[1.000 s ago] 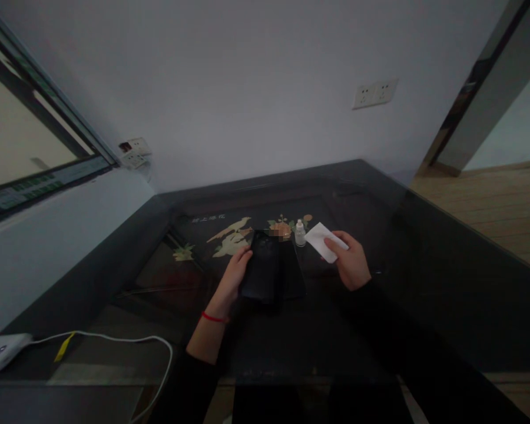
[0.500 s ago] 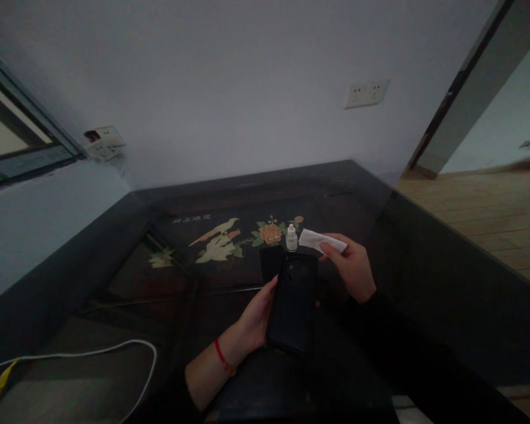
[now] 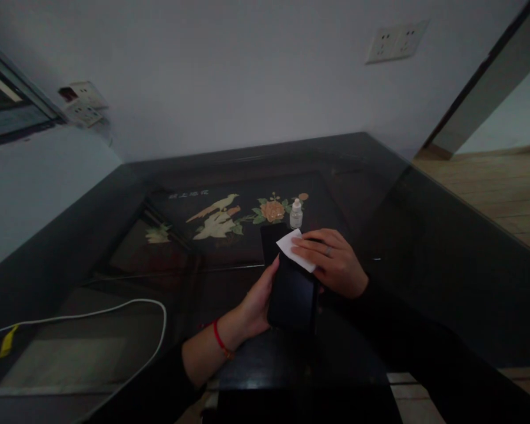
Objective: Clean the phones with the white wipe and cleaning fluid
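Note:
My left hand (image 3: 258, 300) is closed around the left edge of a black phone (image 3: 292, 300), held tilted above the dark table. My right hand (image 3: 335, 259) presses a folded white tissue (image 3: 289, 244) flat against the phone's upper end, its fingers lying over the tissue. The tissue and fingers hide the top of the phone. Just beyond the phone lies a dark flat rectangular thing (image 3: 270, 235), partly covered; its kind is unclear. A small clear bottle with a white cap (image 3: 296, 215) stands upright behind the tissue.
The glossy black table (image 3: 229, 156) carries an inlaid bird and flower picture (image 3: 216, 221). A white cable (image 3: 128, 303) with a yellow tag (image 3: 7, 341) curves over its left front. Wall sockets (image 3: 397, 42) are above the table, with more sockets (image 3: 83, 103) at the left corner.
My right hand has moved left and down, bringing the tissue from beside the bottle onto the phone. My left hand still holds the phone. The whole view has shifted slightly.

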`<state>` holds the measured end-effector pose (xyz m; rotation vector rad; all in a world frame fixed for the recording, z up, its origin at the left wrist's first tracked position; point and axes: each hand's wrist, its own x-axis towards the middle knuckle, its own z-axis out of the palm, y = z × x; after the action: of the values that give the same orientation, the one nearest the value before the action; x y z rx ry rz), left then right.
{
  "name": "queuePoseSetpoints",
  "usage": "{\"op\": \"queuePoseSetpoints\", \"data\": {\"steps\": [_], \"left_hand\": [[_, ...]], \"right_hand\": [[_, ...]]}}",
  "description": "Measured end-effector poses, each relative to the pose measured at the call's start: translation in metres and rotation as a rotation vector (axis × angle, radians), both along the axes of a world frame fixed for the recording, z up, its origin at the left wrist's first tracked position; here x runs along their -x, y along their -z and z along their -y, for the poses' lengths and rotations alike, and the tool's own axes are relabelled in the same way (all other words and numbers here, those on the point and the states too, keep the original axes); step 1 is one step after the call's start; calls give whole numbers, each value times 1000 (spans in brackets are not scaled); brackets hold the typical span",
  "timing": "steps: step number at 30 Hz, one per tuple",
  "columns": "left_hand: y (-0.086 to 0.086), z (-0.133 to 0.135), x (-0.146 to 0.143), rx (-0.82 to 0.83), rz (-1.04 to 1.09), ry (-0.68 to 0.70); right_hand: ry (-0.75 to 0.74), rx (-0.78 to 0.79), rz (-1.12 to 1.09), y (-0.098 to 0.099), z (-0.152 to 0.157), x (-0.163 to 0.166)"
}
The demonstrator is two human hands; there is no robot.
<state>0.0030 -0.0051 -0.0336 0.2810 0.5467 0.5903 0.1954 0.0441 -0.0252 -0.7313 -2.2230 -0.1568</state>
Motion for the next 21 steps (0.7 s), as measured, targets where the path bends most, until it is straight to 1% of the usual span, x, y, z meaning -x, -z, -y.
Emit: {"op": "queuePoseSetpoints", "data": {"steps": [4,6,10,12,14,17,18,19,21], "left_hand": [[-2,3,-1,0,20,7],[-2,5,-2,-7,18,4],[-5,5,-2,15,-60,-47],[-7,4,-2,25,-80,-69],[-8,3,-2,13,-49,-50],[-8,3,-2,-11,22,-13],[-8,4,-2,-11,36,-8],[-8,4,-2,-11,39,-9],[-7,5,-3,-16,-5,-42]], "right_hand": [[61,-34,-159,-3,0,-3],[48,-55,-168,-3,1,0],[-188,-64,-17,-3,8,9],[-239,-50,-6,-3,9,9],[-183,-38,-65,-3,8,5],[-14,-18,-192,-3,6,-4],[16,-7,-207,-3,5,-5],[14,-1,-199,-3,5,-4],[-74,0,-126,-3,7,1]]}}
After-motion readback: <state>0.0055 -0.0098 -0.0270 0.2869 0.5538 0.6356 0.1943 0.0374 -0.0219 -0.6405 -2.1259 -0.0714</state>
